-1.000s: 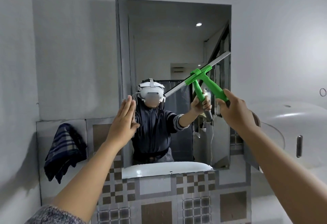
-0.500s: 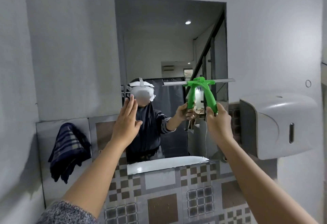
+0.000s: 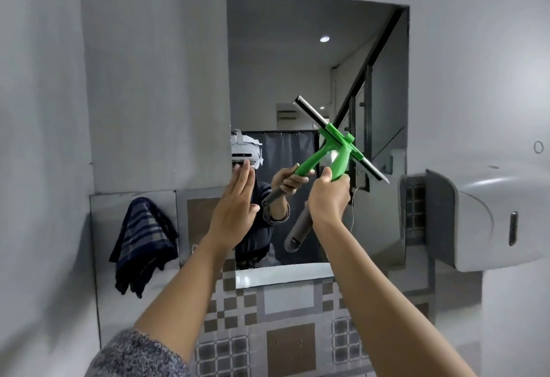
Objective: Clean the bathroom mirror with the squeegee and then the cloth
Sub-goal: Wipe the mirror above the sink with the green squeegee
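Observation:
A rectangular mirror (image 3: 282, 79) hangs on the grey wall ahead. My right hand (image 3: 329, 198) grips the green squeegee (image 3: 342, 150) by its handle, whose grey end sticks out below my fist. The blade slants from upper left to lower right across the mirror's right half, against or very near the glass. My left hand (image 3: 236, 204) is raised flat, fingers together and pointing up, at the mirror's lower left edge; it holds nothing. A dark blue striped cloth (image 3: 143, 242) hangs on the wall to the left of the mirror.
A white paper dispenser (image 3: 488, 219) juts from the wall right of the mirror. Patterned tiles (image 3: 285, 332) cover the wall below it. A person wearing a white headset is reflected in the glass. A small ring hook (image 3: 538, 147) sits at far right.
The squeegee blade has turned from tilted up-right, through level, to tilted down-right. My right hand shifted left and lower. My left hand stays raised at the mirror's left edge.

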Demonstrator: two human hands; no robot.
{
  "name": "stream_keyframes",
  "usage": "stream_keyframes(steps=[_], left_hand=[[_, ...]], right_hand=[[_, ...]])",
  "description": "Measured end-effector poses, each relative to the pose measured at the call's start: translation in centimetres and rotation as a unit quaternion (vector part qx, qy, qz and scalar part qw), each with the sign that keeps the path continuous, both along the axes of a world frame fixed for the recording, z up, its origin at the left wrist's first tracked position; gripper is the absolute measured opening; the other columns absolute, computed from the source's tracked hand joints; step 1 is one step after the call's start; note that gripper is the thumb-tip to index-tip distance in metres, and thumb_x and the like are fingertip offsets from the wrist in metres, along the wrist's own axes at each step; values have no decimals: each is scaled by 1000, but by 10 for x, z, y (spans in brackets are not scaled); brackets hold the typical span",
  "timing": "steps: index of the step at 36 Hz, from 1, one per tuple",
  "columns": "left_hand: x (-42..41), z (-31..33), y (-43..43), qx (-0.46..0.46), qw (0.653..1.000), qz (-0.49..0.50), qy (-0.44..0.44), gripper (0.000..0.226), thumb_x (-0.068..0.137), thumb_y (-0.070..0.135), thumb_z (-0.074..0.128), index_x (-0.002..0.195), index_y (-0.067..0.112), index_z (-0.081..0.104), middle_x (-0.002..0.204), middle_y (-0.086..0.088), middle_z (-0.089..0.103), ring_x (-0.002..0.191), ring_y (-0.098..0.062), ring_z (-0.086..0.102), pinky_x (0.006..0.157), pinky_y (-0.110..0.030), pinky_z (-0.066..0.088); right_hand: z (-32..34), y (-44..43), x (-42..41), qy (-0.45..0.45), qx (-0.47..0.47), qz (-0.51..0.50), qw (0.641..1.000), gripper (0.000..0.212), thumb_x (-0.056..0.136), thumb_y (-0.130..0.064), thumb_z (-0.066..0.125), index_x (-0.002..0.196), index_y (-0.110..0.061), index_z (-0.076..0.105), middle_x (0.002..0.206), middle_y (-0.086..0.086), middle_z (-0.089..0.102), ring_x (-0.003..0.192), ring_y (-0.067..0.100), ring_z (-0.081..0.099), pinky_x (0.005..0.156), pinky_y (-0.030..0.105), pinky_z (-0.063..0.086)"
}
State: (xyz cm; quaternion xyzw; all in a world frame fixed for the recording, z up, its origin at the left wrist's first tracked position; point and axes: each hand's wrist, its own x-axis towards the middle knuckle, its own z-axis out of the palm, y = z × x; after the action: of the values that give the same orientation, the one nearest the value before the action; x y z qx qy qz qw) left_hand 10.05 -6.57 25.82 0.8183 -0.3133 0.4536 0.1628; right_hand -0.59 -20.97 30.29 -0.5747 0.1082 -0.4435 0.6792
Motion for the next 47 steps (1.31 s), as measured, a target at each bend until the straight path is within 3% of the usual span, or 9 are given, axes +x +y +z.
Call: stream_keyframes(steps=[8,11,17,22,25,32,38,43,47], left_hand=[[0,-5,0,-13,1000,-19,9,79,87,13,60,146,9,8,155,2,-6,142,-14,-7,100,-21,24],[-3,-6,-5,-20,999,-36,12,76,89,11,57,146,9,6,151,6,-10,141,-13,-9,102,-20,15],[-1,-8,-10,-9,999,-42,-6,79,88,10,59,145,8,6,153,2,-8,142,-14,-7,107,-22,14],[-6,-20,-13,-44,999,-14,-2,77,87,7,60,145,7,9,154,-1,-2,142,-16,-3,110,-24,16],[-4,-24,-7,-52,999,-9,5,77,89,8,57,146,9,6,155,0,-5,142,-13,-5,109,-23,11],[-2,-26,-5,-67,998,-15,10,75,89,5,56,146,10,8,156,1,-4,142,-12,-5,107,-21,16],[0,-29,-4,-79,997,3,14,78,87,8,58,146,10,8,154,2,-6,142,-16,-4,99,-20,24],[-5,-34,-6,-80,996,12,23,81,87,8,59,144,13,1,153,2,-10,141,-14,-7,105,-20,16],[-5,-36,-8,-84,996,19,29,81,87,6,59,145,12,3,153,1,-8,142,-15,-6,107,-23,19]], right_hand=[[8,29,8,-10,-92,-24,995,25,100,-22,36,110,-1,45,69,-6,41,56,2,41,37,5,36],[12,36,7,-18,-120,-25,992,25,99,-24,36,108,-3,45,71,-4,45,58,7,47,41,16,35],[9,38,7,-6,-216,-41,975,23,98,-31,36,103,-9,42,91,13,59,82,31,61,64,45,52],[-3,15,12,29,-323,-29,945,26,98,-30,36,111,-9,40,93,10,55,85,27,54,60,35,42],[-8,10,13,31,-373,-49,926,31,97,-31,37,118,-8,38,93,12,59,79,27,57,53,32,39],[-4,-6,4,51,-448,-97,887,28,97,-31,37,114,-9,38,82,9,53,63,25,50,41,26,26],[5,-11,1,67,-483,-110,866,24,98,-28,34,113,-9,37,81,8,52,57,21,46,41,26,25],[10,-23,-1,75,-514,-109,848,29,98,-27,34,122,-9,35,86,11,55,66,27,50,50,31,34],[14,-30,-4,77,-532,-105,837,34,98,-27,35,126,-9,34,85,9,50,68,28,50,54,33,38]])
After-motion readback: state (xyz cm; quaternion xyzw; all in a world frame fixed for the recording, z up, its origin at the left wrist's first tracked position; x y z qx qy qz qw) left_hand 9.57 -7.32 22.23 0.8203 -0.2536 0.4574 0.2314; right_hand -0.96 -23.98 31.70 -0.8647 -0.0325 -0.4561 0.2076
